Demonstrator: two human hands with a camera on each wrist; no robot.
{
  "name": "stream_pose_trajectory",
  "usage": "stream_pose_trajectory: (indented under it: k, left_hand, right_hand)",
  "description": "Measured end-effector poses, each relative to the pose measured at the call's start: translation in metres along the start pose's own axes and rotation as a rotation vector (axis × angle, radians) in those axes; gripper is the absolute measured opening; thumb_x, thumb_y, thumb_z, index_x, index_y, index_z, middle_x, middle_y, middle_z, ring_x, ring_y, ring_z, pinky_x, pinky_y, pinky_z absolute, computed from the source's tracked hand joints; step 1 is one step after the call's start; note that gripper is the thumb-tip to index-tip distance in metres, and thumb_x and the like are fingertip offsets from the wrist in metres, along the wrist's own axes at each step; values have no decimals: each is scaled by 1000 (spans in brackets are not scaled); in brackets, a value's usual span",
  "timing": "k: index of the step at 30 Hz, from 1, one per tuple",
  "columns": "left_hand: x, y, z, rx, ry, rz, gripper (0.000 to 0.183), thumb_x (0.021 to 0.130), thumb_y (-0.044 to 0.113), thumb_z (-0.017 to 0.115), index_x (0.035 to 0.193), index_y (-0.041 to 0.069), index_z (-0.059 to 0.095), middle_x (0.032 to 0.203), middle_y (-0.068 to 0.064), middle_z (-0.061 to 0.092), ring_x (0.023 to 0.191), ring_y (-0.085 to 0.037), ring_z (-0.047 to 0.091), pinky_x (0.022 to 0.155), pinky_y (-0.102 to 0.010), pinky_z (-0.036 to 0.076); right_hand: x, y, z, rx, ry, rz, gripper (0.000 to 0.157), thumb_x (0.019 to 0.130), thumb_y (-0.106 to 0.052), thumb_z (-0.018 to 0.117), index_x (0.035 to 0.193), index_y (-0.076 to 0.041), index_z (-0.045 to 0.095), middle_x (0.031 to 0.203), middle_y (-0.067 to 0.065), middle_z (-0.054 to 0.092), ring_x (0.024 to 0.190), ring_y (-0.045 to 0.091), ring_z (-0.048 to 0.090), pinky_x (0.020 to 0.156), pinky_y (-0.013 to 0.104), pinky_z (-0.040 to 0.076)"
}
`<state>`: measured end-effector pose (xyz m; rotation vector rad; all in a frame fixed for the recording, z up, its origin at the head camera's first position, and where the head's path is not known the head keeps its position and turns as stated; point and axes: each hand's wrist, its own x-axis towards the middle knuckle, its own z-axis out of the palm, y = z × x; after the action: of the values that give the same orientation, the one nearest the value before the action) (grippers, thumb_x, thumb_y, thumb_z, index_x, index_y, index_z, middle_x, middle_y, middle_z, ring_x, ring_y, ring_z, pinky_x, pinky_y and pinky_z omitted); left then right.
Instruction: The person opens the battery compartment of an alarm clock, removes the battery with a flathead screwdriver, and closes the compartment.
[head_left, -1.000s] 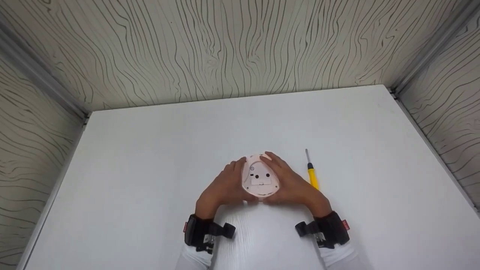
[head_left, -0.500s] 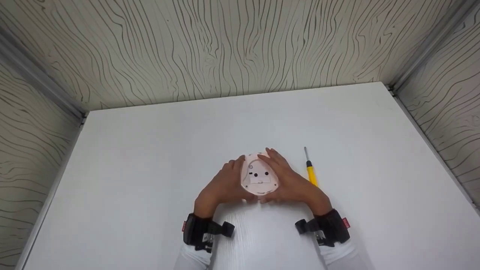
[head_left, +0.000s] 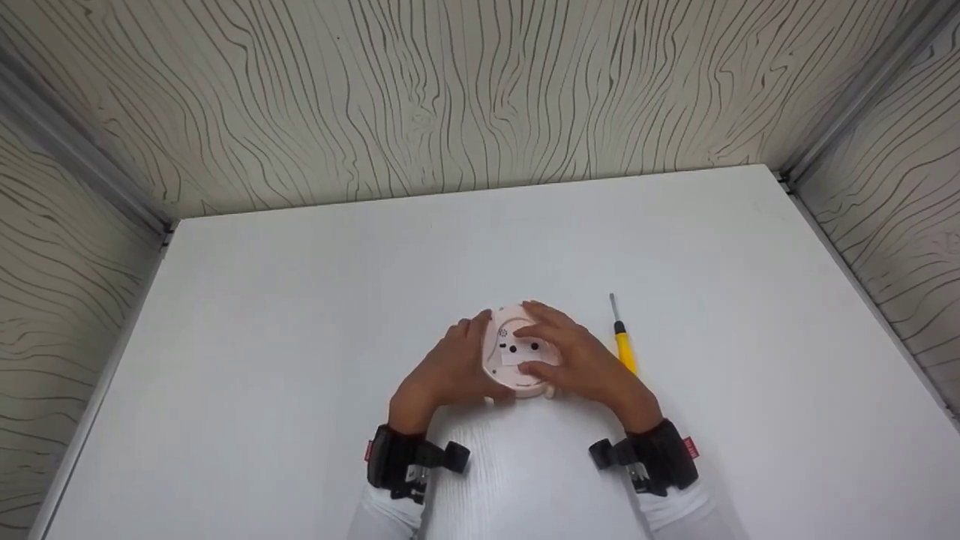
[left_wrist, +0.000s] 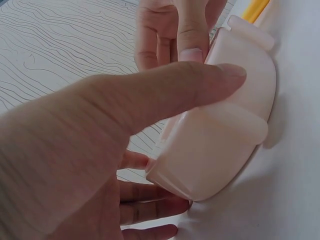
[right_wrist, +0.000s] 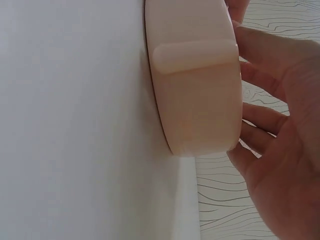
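Observation:
A pale pink alarm clock [head_left: 508, 381] lies back side up on the white table, with two black knobs and a battery cover [head_left: 508, 360] showing. My left hand [head_left: 456, 367] grips its left side; in the left wrist view the thumb lies along the side wall of the clock [left_wrist: 205, 155], near a rounded foot [left_wrist: 242, 122]. My right hand [head_left: 592, 366] reaches over the back from the right. Its thumb touches the battery cover area, the index fingertip is near the knobs, and another finger is at the far rim. The right palm stands off the clock's wall [right_wrist: 200, 105] in the right wrist view.
A screwdriver [head_left: 625, 351] with a yellow and black handle lies right of the clock, tip pointing away, close to my right wrist. Wood-grain panels [head_left: 465, 97] stand behind the table [head_left: 300, 300] and on both sides.
My right thumb has moved from the clock's near side up onto its back, and the index finger has come down toward the knobs. The left hand keeps its grip.

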<state>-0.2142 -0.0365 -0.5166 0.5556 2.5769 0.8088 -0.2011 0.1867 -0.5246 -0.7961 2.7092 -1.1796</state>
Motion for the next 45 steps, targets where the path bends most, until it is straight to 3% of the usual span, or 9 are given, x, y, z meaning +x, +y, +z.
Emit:
stream_pose_trajectory:
  k: [7, 14, 23, 34, 39, 45]
  left_hand:
    - [2, 0, 2, 8, 6, 29, 116, 67, 43, 84, 154, 6, 17, 144, -15, 43, 127, -25, 45, 106, -40, 43]
    - [2, 0, 1, 12, -1, 23, 118, 66, 43, 85, 155, 7, 16, 143, -14, 43, 124, -24, 45, 106, -39, 43]
    - [3, 2, 1, 28, 2, 11, 117, 66, 44, 85, 155, 9, 17, 142, -14, 45, 121, -23, 48, 104, -38, 45]
    - [0, 0, -1, 11, 4, 50, 117, 68, 46, 84, 154, 5, 17, 145, -17, 43, 129, -29, 45, 105, -41, 44]
    - [0, -1, -1, -14, 10, 74, 120, 69, 49, 84, 155, 7, 14, 152, -16, 35, 136, -31, 38, 108, -44, 42]
    - [0, 2, 0, -35, 8, 65, 110, 75, 51, 79, 157, 15, 16, 161, -11, 21, 145, -31, 29, 111, -47, 39]
  right_hand:
    - [1, -5, 2, -45, 30, 5, 25, 86, -17, 73, 110, -10, 69, 150, 13, 45, 140, 32, 41, 109, 48, 40]
    - [2, -12, 2, -112, 62, 3, 19, 84, -15, 76, 101, -8, 71, 145, 14, 51, 139, 31, 43, 108, 45, 42]
    - [3, -17, 2, -129, 35, -15, 10, 86, -10, 72, 95, -6, 75, 139, 18, 56, 134, 34, 48, 108, 47, 41]
    - [6, -18, 6, -231, 41, -174, 8, 85, -6, 71, 89, -6, 77, 109, 7, 73, 99, 22, 70, 90, 39, 55]
    - [6, -17, 7, -230, 48, -206, 9, 85, -5, 70, 86, -8, 78, 101, 2, 74, 85, 16, 69, 83, 32, 57]
    - [8, -19, 7, -259, 33, -188, 10, 87, -10, 70, 93, -8, 78, 104, 3, 74, 90, 17, 71, 86, 34, 57]
